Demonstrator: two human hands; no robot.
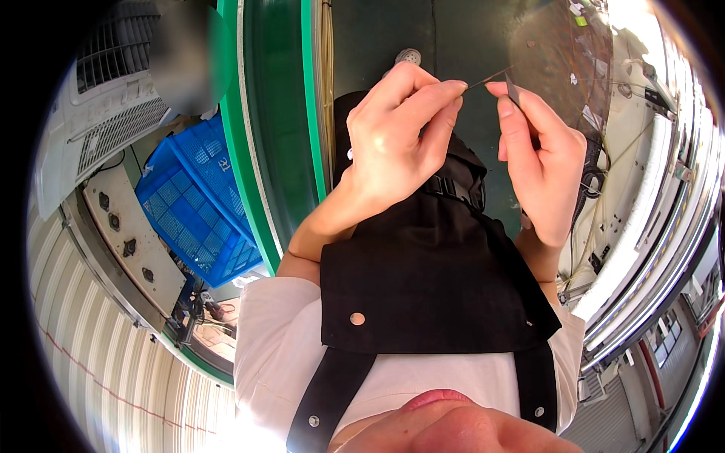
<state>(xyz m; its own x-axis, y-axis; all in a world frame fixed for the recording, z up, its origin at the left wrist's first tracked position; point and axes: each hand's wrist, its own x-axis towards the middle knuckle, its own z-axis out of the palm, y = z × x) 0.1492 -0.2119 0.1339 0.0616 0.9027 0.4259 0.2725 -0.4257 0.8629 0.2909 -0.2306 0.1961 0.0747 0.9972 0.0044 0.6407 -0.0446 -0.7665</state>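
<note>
1. The left hand (400,136) was closed, its thumb and forefinger pinching one end of a thin dark wire (487,78).
2. The right hand (540,162) was closed too, gripping a thin grey strip (513,90) where the wire's other end met it.
3. Both hands were held above the black apron (430,279), over a dark green bench (377,38); a blue crate (198,204) sat well left of the apron.
4. Judged step: feeding or joining the wire at the strip.
5. The next move would likely call for steady fingertips and fine alignment, since the wire looked slender and flexible.
</note>
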